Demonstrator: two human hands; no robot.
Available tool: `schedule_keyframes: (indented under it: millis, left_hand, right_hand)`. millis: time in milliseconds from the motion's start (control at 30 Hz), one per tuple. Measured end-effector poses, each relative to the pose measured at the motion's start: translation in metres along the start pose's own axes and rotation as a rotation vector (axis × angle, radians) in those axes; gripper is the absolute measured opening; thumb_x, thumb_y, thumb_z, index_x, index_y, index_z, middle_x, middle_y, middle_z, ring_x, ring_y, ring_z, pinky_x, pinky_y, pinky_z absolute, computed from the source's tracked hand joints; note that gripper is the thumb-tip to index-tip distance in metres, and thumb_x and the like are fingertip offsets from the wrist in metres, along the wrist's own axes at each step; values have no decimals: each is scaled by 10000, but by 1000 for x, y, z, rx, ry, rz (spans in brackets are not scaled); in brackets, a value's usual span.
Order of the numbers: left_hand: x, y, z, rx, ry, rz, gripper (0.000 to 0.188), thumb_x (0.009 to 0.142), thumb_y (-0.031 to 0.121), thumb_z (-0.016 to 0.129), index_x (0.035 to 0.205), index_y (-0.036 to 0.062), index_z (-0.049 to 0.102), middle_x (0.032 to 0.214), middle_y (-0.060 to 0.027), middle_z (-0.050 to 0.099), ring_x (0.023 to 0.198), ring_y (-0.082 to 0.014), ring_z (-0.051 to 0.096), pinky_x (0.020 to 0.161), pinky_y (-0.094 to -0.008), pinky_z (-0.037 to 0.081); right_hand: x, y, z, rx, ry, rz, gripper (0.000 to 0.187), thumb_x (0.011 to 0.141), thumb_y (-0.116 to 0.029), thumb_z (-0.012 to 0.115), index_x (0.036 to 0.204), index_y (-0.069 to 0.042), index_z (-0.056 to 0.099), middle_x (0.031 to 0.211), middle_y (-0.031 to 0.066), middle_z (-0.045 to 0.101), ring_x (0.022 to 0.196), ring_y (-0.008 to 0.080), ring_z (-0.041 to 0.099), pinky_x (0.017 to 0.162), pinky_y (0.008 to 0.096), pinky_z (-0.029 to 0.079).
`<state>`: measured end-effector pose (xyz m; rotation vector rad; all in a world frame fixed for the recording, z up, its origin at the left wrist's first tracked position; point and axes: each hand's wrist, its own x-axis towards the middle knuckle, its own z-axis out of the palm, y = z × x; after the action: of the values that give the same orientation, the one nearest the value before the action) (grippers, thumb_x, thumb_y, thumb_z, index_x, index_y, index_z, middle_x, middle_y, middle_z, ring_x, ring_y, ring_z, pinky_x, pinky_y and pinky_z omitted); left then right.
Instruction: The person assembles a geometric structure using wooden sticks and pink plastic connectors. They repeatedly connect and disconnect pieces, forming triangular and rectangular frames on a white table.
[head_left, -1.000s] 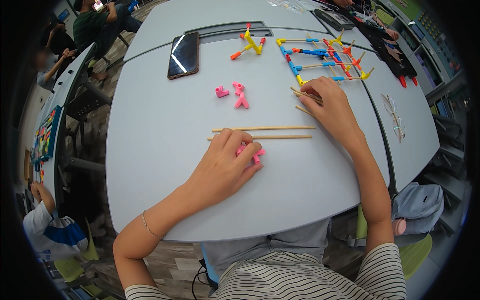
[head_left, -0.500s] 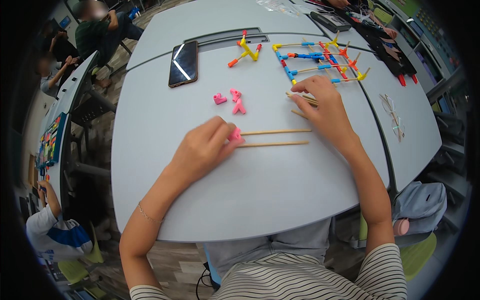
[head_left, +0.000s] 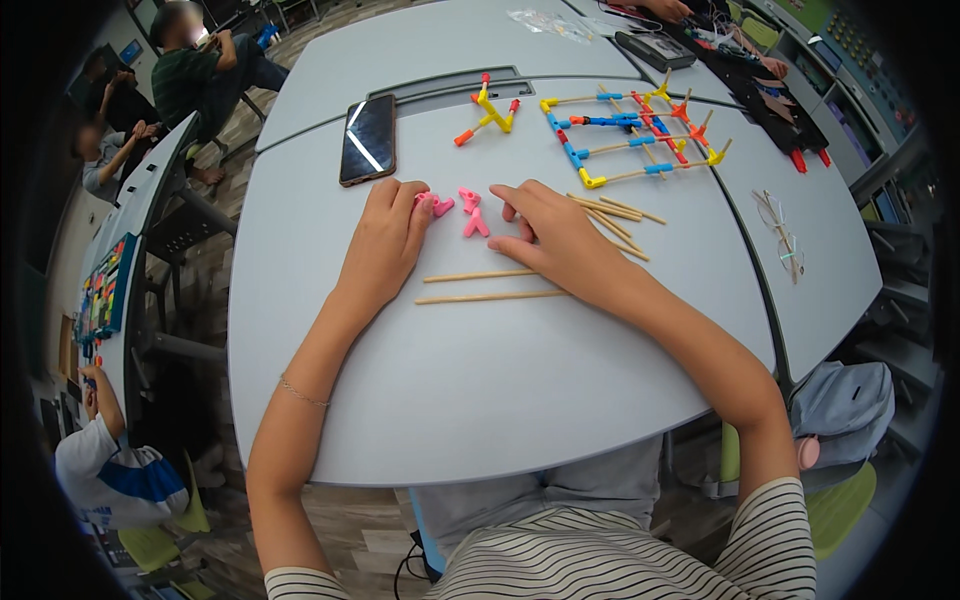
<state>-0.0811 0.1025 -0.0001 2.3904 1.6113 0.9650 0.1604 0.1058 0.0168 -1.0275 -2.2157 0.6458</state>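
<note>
Two little clusters of pink connector pieces sit just above the middle of the frame on the grey table (head_left: 500, 400). The left pink piece (head_left: 436, 204) is a small stubby joint, right at the fingertips of the left hand (head_left: 385, 245). The other pink pieces (head_left: 471, 212) look like branching connectors, lying between both hands.

Just below them two long wooden sticks (head_left: 480, 286) lie roughly parallel across the centre, the right ends tucked under the right hand (head_left: 560, 245). More loose sticks (head_left: 610, 212) fan out to the right of that hand. Lots of bare tabletop in the lower half, down to the curved near edge by the person's lap.

Left hand lies palm down, fingers loosely curled together, tips touching the left pink piece; can't tell if it's actually pinched. Right hand is flat-ish with fingers slightly spread, index fingertip near the pink connectors, not gripping anything.

Further up: a black phone (head_left: 368, 138) at upper left, a small red-yellow stick figure (head_left: 488, 108), and a bigger colourful stick frame (head_left: 630, 140) at upper right.
</note>
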Motion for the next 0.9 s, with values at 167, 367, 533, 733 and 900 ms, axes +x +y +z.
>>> schedule_keyframes:
  millis: [167, 367, 533, 733, 900]
  left_hand:
    - [2, 4, -4, 68, 19, 136, 335, 989, 199, 589, 1285, 49, 549, 1242, -156, 537, 1133, -307, 533, 991, -405, 428]
    - [2, 2, -6, -9, -26, 186, 287, 964, 207, 619, 1190, 33, 600, 1291, -136, 544, 1213, -315, 508, 1031, -411, 401]
    - [-1, 0, -9, -33, -61, 118, 159, 960, 121, 617, 1085, 22, 606, 1261, -126, 536, 1159, -302, 544, 979, -387, 462]
    - [-7, -3, -8, 35, 20, 26, 115, 941, 79, 631, 1006, 5, 572, 1172, -124, 545, 1068, -283, 577, 912, -366, 499]
    - [-5, -1, -7, 5, 23, -9, 119, 945, 81, 625, 1001, -5, 564, 1163, -130, 541, 1048, -281, 583, 905, -362, 501]
  right_hand:
    - [37, 3, 25, 57, -15, -67, 454, 859, -151, 749, 1255, 28, 615, 944, 122, 628, 756, 185, 612, 688, 308, 503]
    - [39, -6, 24, 315, -83, -35, 321, 882, -117, 708, 1173, 10, 657, 1081, 148, 672, 879, 214, 684, 788, 312, 549]
    - [3, 8, -27, -151, 108, -115, 248, 884, -107, 702, 1111, -7, 685, 1107, 125, 679, 963, 222, 664, 809, 332, 539]
    - [-34, 41, -76, -260, 260, 260, 233, 858, -136, 732, 1057, -18, 707, 1031, 130, 670, 1048, 285, 607, 915, 367, 487]
    - [-32, 89, -93, -507, 317, 30, 169, 844, -121, 743, 1001, -59, 743, 983, 79, 676, 1032, 247, 599, 883, 355, 495]
